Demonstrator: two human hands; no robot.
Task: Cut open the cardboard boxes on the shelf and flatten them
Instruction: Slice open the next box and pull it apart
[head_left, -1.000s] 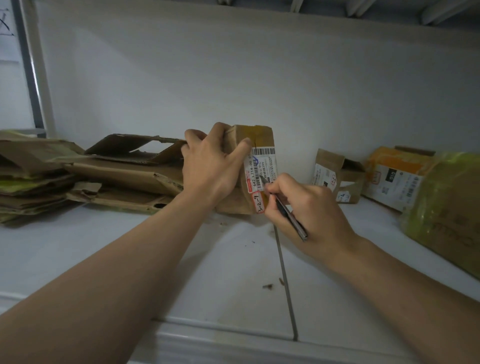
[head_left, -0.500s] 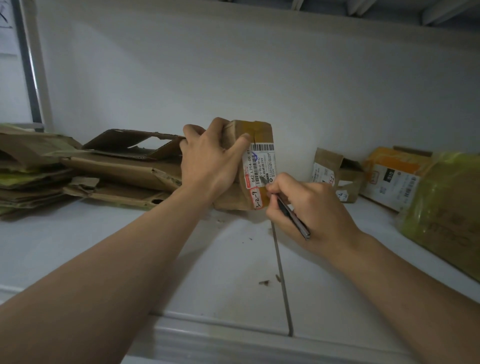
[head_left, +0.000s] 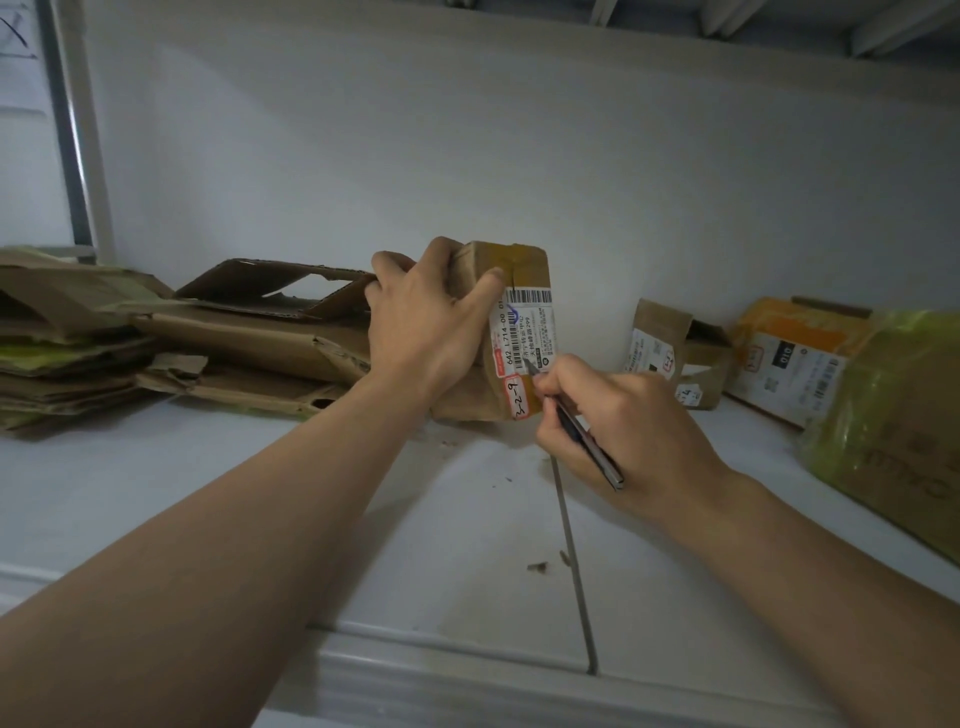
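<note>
Left hand (head_left: 431, 322) grips labelled, taped box (head_left: 524, 270); right hand (head_left: 618, 421) holds knife (head_left: 587, 441).

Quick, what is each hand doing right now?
Left hand: grips the small cardboard box, holding it upright on the shelf.
Right hand: grips a utility knife, its tip against the box's label.

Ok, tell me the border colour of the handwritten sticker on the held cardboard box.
Red border on the small white handwritten sticker; clearest in the head view.
</note>
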